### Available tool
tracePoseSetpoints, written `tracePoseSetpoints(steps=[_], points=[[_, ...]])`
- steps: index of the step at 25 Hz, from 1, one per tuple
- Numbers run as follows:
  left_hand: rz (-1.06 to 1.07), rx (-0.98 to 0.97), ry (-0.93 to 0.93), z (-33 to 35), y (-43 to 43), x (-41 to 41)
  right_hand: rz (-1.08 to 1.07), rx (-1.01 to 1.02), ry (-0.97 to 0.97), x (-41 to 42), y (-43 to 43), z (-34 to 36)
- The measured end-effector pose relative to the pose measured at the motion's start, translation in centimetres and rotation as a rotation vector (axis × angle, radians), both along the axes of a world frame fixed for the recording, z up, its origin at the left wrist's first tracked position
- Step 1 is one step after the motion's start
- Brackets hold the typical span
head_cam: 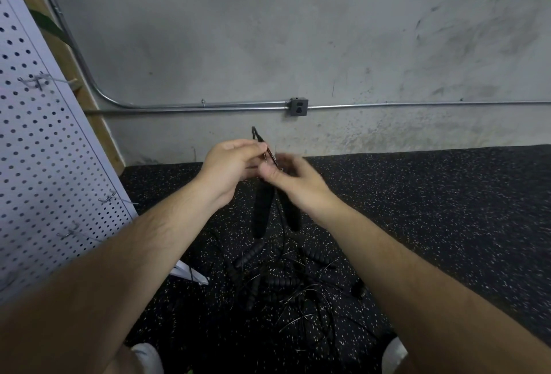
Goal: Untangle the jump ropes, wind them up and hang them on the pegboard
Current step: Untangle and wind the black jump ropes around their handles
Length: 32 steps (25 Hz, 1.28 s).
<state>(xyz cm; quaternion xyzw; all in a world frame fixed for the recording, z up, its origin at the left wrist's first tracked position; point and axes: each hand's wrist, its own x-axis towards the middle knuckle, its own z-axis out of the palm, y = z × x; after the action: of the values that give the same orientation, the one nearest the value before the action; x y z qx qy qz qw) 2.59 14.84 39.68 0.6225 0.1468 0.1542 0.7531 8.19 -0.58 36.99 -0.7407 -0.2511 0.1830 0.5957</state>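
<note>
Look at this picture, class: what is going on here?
A person holds one rope up, the left hand pinching it and the right hand, blurred, gripping it alongside. Its two black grips hang below the hands. More ropes lie in a tangled pile on the floor. The pegboard stands at left, its hooks bare; nothing hangs there yet.

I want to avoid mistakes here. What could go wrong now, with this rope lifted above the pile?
The held rope seems to trail down into the floor pile; pulling up may tighten tangles. Its two handles hang loose below the left hand and right hand and could snag there.
</note>
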Motion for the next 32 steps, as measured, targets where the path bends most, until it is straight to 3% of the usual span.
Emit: tracePoseSetpoints(steps=[3,7,8,9,11,12,15,17,20,24,28,32], points=[[0.043,-0.116,-0.027,0.3,0.8,0.2,0.109,-0.11,0.026,-0.4,0.1,-1.8],[0.067,-0.087,0.002,0.0,2.1,-0.1,0.128,-0.116,-0.015,-0.3,0.5,-1.6],[0.088,0.027,0.06,0.0,2.5,-0.3,0.136,-0.125,-0.042,-0.3,0.6,-1.3],[0.13,0.308,0.14,0.0,3.0,-0.7,0.148,-0.14,-0.065,-0.3,0.5,-0.9],[0.233,1.198,0.201,0.0,4.0,-1.9,0.174,-0.229,-0.115,0.0,0.3,-0.2],[0.163,1.481,0.103,0.1,4.0,-2.6,0.197,-0.296,-0.146,0.3,0.2,0.0],[-0.351,1.672,0.023,-0.2,2.8,-3.7,0.279,-0.424,-0.24,0.1,0.3,0.6],[-0.386,1.824,-0.002,-1.6,1.9,-3.2,0.291,-0.451,-0.301,-0.3,0.8,1.0],[-0.269,1.867,0.0,-2.3,2.6,-2.3,0.219,-0.491,-0.388,-0.5,1.0,1.4],[-0.104,1.666,0.182,-2.1,4.6,-2.2,0.068,-0.619,-0.633,-0.1,-0.6,0.9],[-0.138,1.602,0.168,-2.7,4.4,-2.9,-0.046,-0.48,-0.615,-1.1,0.3,-0.1],[-0.14,1.636,0.024,-3.3,4.2,-3.9,-0.09,-0.382,-0.662,-1.9,1.5,-0.6]])
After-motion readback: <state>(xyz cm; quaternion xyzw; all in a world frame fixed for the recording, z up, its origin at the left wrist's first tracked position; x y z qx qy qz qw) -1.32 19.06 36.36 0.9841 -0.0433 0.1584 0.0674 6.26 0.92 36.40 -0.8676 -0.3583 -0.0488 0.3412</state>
